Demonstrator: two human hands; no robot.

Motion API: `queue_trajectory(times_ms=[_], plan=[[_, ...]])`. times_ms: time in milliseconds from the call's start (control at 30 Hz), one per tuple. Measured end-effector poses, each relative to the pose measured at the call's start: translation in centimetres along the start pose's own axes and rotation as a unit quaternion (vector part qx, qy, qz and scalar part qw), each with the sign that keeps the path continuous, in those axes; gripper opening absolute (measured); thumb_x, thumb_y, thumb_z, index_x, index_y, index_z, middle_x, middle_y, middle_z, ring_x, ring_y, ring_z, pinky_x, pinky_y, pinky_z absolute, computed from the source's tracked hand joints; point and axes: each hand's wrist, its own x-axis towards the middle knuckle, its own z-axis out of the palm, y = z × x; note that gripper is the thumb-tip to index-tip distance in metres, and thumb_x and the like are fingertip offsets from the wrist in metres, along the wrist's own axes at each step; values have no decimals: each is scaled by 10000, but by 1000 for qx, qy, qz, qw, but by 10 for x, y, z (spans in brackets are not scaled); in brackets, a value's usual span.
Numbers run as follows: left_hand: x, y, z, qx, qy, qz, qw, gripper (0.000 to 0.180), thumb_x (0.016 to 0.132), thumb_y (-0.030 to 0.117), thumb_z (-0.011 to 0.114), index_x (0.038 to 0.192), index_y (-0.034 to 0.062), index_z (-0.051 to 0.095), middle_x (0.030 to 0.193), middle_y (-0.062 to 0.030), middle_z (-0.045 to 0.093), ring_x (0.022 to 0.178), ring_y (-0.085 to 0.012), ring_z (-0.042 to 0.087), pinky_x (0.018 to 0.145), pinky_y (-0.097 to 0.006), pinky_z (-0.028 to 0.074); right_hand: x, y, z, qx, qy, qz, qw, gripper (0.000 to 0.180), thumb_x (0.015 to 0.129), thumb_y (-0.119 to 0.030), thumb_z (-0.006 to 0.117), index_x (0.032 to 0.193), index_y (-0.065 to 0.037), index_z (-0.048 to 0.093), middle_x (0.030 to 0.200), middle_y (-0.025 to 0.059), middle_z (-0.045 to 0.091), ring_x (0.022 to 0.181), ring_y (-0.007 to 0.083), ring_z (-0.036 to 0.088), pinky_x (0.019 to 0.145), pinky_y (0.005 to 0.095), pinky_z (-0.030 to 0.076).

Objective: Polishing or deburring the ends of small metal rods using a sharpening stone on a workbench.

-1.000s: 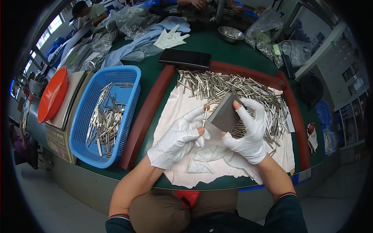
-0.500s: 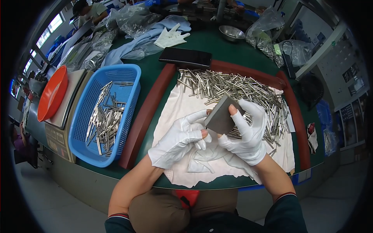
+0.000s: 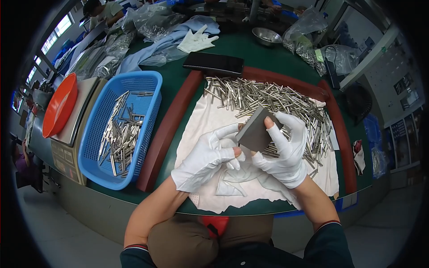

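From the head view, your right hand [image 3: 286, 149] grips a grey block [image 3: 258, 129] above the white cloth [image 3: 210, 125]; your left hand [image 3: 208, 156] curls closed beside it; green table [image 3: 250, 51], heaped metal pins [image 3: 268, 96], blue basket [image 3: 147, 89], orange bowl [image 3: 58, 105], windows behind.

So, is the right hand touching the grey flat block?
Touching. The head view shows the right hand in a white glove gripping the grey block, with the fingers lying across its face and no gap visible.
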Motion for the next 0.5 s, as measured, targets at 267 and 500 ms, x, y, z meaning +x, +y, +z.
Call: queue_trajectory(times_ms=[267,500], plan=[[-1,3,1,4,15,-12,1000,734,860,47,743,1481,-19,358,948,-140,693,670,-152,667,599,-236,535,2,1,1,6,-14,-2,1000,819,570,-235,797,1348,-118,570,1185,135,535,1003,311,543,829,449,423],[-1,4,-4,0,17,18,1000,737,863,48,741,1487,-20,354,939,-122,685,696,-147,667,594,-231,525,1,6,-11,9,-51,36,998,792,588,-153,806,1341,-70,574,1217,151,507,1041,301,550,860,416,470]])
